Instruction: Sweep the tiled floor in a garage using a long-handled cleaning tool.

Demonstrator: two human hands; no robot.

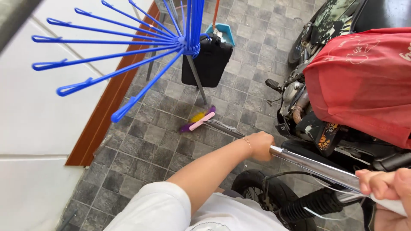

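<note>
Hands, left and right, grip broom; motorcycle, rack crowd it.

You're over grey stone floor tiles in daylight; white wall w/ brown trim at left, blue drying rack upper left, motorbike at right.

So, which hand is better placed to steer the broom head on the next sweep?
The left hand, probably. It grips the metal handle lower down, nearer the broom head. The right hand holds the top end, close to the body.
</note>
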